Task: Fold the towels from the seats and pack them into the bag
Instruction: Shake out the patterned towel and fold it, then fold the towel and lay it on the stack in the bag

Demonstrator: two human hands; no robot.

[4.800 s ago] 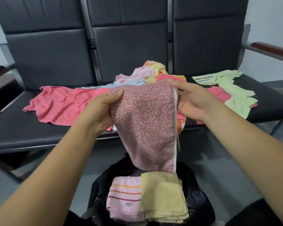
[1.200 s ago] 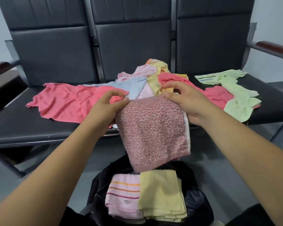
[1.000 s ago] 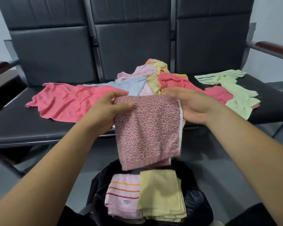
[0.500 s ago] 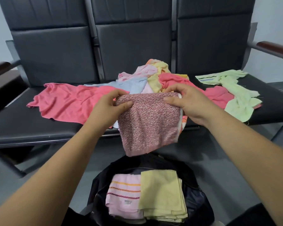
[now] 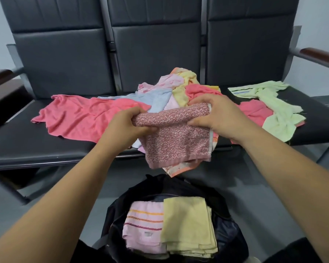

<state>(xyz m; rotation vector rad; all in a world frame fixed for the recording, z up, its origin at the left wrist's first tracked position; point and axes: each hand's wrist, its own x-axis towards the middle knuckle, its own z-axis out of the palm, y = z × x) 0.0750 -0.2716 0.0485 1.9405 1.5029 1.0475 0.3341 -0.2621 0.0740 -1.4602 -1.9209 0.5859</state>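
The speckled pink towel (image 5: 177, 141), folded over, hangs above the open black bag (image 5: 230, 230), gripped along its top fold by the left hand (image 5: 127, 128) and right hand (image 5: 215, 112). Loose towels (image 5: 171, 93) lie on the seats (image 5: 27, 147) behind.

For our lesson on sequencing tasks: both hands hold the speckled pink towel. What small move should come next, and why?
Probably lower the speckled pink towel into the black bag: left hand and right hand grip it folded, and the bag sits open below.
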